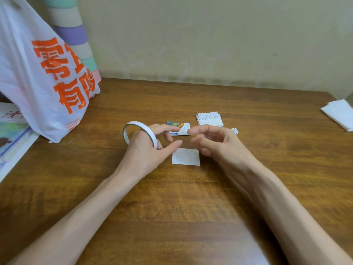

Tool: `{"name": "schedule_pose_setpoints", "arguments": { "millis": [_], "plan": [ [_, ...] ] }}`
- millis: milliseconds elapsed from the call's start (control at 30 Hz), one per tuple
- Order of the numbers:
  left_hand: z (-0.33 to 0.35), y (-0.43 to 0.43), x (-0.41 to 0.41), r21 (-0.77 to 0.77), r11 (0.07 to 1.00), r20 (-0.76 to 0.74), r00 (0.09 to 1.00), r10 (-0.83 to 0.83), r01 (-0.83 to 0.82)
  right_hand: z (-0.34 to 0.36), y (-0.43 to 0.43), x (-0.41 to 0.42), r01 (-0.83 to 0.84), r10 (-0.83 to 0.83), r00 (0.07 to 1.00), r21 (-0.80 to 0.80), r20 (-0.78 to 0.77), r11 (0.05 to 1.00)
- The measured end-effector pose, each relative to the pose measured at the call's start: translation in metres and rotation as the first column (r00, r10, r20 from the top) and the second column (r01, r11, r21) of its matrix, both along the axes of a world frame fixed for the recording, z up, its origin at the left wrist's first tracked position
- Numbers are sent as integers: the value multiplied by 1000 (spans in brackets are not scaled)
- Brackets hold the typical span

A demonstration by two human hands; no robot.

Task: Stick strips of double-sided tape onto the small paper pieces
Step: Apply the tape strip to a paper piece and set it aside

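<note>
Wooden table (277,155) against a beige wall. The left hand (147,150) grips the tape roll (134,123), with its fingers poked through the ring. The right hand (215,142) is loosely curled, can't tell if it's pinching anything. One paper square (186,157) lies between and just under the hands. A colourful stack (178,127) and a printed stack (209,119) sit just past the fingertips. A plastic bag (38,77) is way out beyond the left hand.

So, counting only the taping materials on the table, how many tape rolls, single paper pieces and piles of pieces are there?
tape roll: 1
single paper piece: 1
piles of paper pieces: 2, the colourful pile and the white printed pile
total: 4
</note>
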State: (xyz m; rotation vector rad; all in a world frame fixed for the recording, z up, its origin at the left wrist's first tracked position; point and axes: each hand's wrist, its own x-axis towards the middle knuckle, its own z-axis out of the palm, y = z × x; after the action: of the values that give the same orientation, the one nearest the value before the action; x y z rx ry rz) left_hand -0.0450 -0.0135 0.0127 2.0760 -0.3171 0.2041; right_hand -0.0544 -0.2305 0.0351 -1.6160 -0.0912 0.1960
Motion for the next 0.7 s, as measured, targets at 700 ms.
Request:
{"name": "schedule_pose_setpoints", "arguments": {
  "millis": [700],
  "plan": [
    [12, -3, -10, -208, 977, 75, 995, 69, -52, 6, 11, -6, -202, 217, 974, 181, -68, 963]
  ]
}}
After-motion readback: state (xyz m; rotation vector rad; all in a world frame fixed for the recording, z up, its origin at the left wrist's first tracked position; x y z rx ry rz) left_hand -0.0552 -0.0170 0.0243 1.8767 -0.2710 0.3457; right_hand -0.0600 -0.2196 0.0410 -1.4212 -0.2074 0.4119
